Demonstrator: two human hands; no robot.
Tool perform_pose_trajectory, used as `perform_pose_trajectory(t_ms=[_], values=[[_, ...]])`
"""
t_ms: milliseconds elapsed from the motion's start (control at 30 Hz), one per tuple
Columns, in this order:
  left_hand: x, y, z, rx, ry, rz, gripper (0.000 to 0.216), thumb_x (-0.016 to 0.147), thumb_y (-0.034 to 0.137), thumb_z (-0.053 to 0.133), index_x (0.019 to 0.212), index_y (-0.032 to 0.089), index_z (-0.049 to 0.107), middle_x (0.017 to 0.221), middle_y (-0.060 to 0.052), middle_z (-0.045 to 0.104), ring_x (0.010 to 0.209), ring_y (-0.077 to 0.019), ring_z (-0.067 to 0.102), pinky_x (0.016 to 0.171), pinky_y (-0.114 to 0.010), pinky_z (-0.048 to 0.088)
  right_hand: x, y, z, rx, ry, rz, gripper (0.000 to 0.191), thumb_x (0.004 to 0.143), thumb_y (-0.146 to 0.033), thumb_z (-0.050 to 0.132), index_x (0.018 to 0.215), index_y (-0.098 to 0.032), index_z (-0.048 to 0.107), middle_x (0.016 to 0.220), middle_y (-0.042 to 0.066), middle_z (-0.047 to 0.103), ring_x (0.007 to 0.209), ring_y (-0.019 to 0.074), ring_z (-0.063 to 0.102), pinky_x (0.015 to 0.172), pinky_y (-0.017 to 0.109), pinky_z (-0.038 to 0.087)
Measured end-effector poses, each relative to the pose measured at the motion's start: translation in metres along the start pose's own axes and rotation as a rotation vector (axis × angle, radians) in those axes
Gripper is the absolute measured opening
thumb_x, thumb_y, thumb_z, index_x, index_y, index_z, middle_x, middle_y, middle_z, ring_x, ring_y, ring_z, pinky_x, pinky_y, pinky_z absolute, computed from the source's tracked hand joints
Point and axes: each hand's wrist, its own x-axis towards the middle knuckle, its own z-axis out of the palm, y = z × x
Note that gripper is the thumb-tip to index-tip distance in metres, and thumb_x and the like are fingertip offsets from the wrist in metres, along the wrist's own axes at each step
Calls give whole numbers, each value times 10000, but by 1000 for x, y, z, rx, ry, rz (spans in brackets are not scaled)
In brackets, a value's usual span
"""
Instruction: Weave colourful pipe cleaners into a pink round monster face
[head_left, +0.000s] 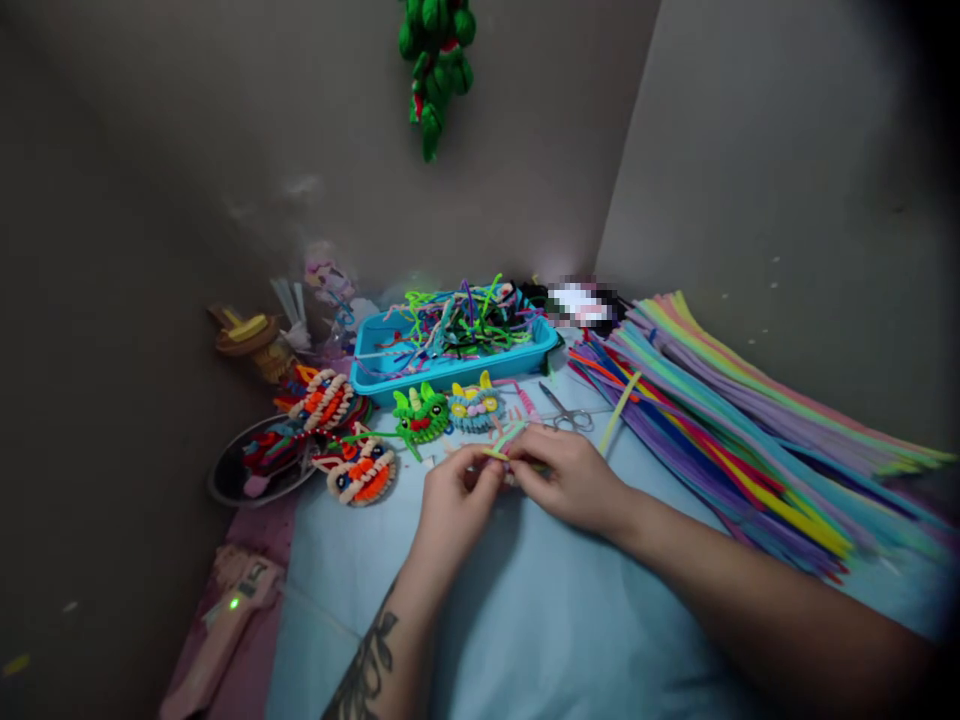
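My left hand [459,500] and my right hand [566,475] meet over the blue cloth, fingertips close together. Both are closed in a pinch on a small pipe cleaner piece [495,454], with yellow, pale green and pink strands; my fingers cover much of it. Just beyond lie a green pipe cleaner animal head [421,415] and a light blue one [476,404]. Two orange and cream heads [363,472] are to the left. Small scissors [566,412] rest behind my right hand, and a single pale yellow pipe cleaner [619,412] lies to its right.
A blue tray [450,378] full of pipe cleaner scraps stands at the back. Long bundles of coloured pipe cleaners [720,420] spread along the right. At left are a dark bowl [221,482] and a pink glue gun [225,625] with a green light. Green stuffed shapes [436,70] hang above.
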Motion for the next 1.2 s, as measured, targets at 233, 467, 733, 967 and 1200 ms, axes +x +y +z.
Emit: perform_pose_trajectory(t_ms=[233, 467, 733, 967, 1200], values=[[1, -1, 0, -36, -35, 19, 173, 810, 257, 544, 911, 144, 629, 805, -42, 669, 714, -157, 642, 661, -253, 515, -2, 2, -2, -79, -10, 19, 109, 830, -176, 550, 744, -184, 616, 698, 13, 627, 678, 140, 585, 647, 238, 421], [2, -4, 3, -7, -20, 19, 170, 838, 307, 503, 868, 174, 604, 737, -9, 646, 662, -155, 639, 590, -240, 511, -1, 6, -6, -125, 17, 2, 105, 785, -160, 536, 685, -184, 561, 650, 2, 557, 624, 140, 527, 609, 246, 392], [1, -2, 2, 111, 10, 57, 229, 856, 327, 485, 759, 168, 617, 690, -6, 662, 632, -139, 616, 597, -225, 485, -3, 6, -3, -76, 2, -32, 43, 826, -192, 548, 819, -187, 590, 756, 15, 617, 658, 140, 545, 626, 246, 413], [-1, 4, 1, 32, -20, 44, 228, 840, 329, 512, 761, 156, 639, 674, -16, 677, 602, -130, 616, 567, -212, 478, -4, 6, -2, -89, 1, -4, 55, 856, -223, 540, 874, -202, 588, 770, 18, 615, 689, 147, 566, 651, 255, 434], [0, 5, 1, 27, -10, 38, 152, 809, 255, 548, 727, 158, 631, 650, -2, 670, 582, -116, 605, 559, -195, 464, -4, 6, 0, -66, 17, -5, 80, 851, -200, 547, 921, -203, 585, 799, 23, 640, 722, 154, 592, 667, 260, 451]])
